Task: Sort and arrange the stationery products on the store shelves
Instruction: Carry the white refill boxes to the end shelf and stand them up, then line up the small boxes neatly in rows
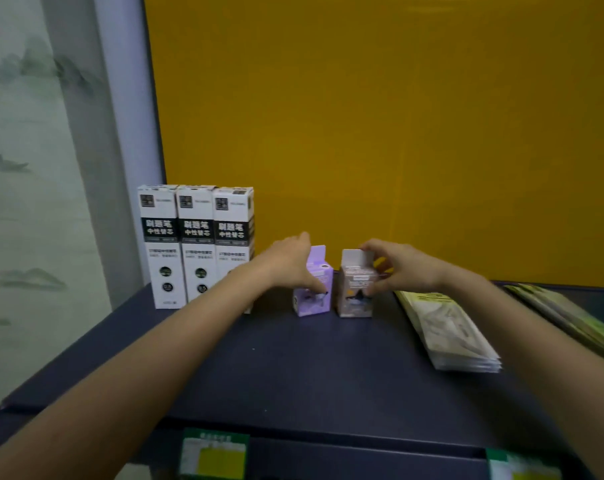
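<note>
Starting at the left, three tall white refill boxes stand touching in a row at the back of the shelf. Your left hand grips the purple box from its left side, just beside them; your right hand pinches the pinkish box near its open top flap. Further right lie flat packets. Pushing sideways could topple either small upright box, or your left forearm could knock the nearest refill box.

flat mustard-yellow back panel behind dark navy shelf top; pale ink-landscape wall covering at left; dim light.
</note>
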